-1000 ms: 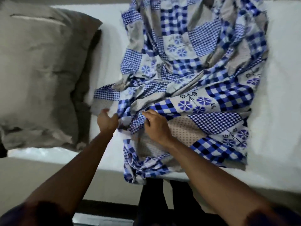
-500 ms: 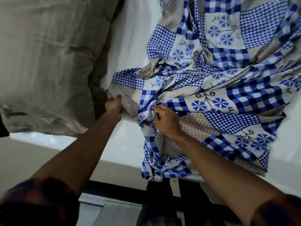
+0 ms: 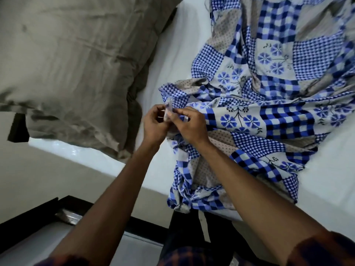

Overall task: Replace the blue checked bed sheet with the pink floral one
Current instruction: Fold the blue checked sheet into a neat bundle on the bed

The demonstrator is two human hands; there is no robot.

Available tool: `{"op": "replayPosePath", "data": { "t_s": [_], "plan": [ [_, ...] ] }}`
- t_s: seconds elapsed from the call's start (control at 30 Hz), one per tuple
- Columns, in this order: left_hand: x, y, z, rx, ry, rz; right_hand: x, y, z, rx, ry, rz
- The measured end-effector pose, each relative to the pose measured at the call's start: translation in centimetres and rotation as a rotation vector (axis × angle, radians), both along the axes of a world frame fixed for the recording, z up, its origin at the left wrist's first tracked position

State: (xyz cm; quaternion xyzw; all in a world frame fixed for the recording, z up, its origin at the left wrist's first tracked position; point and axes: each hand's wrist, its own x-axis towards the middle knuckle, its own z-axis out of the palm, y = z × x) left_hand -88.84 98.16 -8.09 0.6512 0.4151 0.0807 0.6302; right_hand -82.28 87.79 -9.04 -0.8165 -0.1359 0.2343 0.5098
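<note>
Left hand: my left hand (image 3: 154, 124) is curled, fingertips pinching a bunched edge (image 3: 169, 109) of the blue checked sheet (image 3: 269, 116).
Right hand: my right hand (image 3: 189, 125) pinches the same bunch from the other side, and the two hands nearly touch.
Where the sheet is: it lies crumpled on the white mattress (image 3: 172, 54), off its corners, with the near end spilling over the bed's side at 6 o'clock.
Long axis: I read it as running from 6 o'clock up to about 1 o'clock.
Key relation: the bulk of the cloth lies from 1 to 4 o'clock of my hands, all on the right-hand side. The right hand is the nearer one for gathering it, and the left holds only the edge.
Beside it: the grey-brown pillow (image 3: 76, 64) sits at 10 o'clock, apart from the sheet.
Pink floral sheet: not in view.
Since half a second ago: the left hand was apart from the right, gripping the sheet's corner close by the pillow. Now that corner is drawn away from the pillow and both hands meet on one lifted fold.
Stage, as I judge it: still stripping the old sheet.
</note>
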Motion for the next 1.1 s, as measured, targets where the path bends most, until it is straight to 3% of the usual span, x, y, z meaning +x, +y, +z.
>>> {"op": "replayPosePath", "data": {
  "t_s": [0.2, 0.4, 0.7, 0.77, 0.93, 1.03, 1.1],
  "plan": [
    [-0.5, -2.1, 1.7, -0.249, 0.051, 0.157, -0.6, -0.2, 0.3, 0.112, 0.29, -0.136],
    [-1.4, -3.9, 2.2, -0.607, 0.124, -0.03, -1.6, -2.0, 0.9, 0.087, 0.232, -0.206],
    [-3.7, -4.3, 2.1, -0.605, 0.093, 0.129, -1.4, -4.0, 1.5, 0.063, 0.145, -0.241],
    [-4.4, -4.0, 1.9, -0.51, 0.089, 0.132, -1.1, -4.4, 1.8, 0.05, 0.12, -0.228],
    [-5.9, -2.1, 2.4, 0.161, 0.254, -0.177, 0.0, -5.3, 1.7, -0.005, 0.074, -0.262],
    [-5.9, -1.0, 4.0, 0.497, 0.168, -0.261, -0.2, -5.3, 2.0, -0.049, 0.038, -0.212],
    [-5.9, -0.4, 5.2, 0.497, 0.057, -0.202, -0.3, -4.8, 2.9, -0.042, 0.065, -0.222]
  ]
}}
